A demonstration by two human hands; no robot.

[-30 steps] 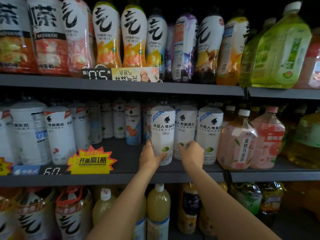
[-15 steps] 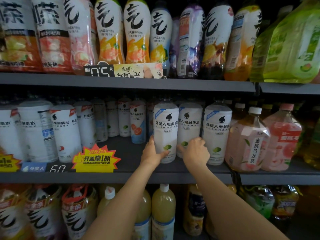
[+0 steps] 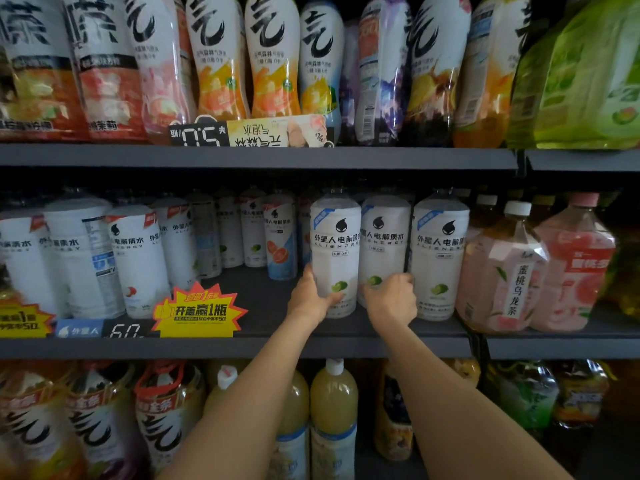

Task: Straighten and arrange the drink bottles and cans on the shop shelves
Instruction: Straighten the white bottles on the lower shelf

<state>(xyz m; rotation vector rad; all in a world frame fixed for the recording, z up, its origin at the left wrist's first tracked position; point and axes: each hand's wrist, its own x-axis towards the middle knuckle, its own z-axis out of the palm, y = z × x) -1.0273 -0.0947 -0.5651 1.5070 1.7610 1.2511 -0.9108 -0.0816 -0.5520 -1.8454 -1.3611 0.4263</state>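
On the middle shelf (image 3: 346,327), at about 12 o'clock from us, we grip two white lime bottles, both upright, long axes vertical, labels facing us: left hand (image 3: 309,299) around the left bottle (image 3: 335,244), right hand (image 3: 393,301) curled on the neighbouring bottle (image 3: 383,237).

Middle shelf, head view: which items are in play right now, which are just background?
In play:
left hand gripping left lime bottle
right hand on middle lime bottle
right lime bottle

Background:
pink peach tea bottle
yellow promo tag
yellow juice bottles below
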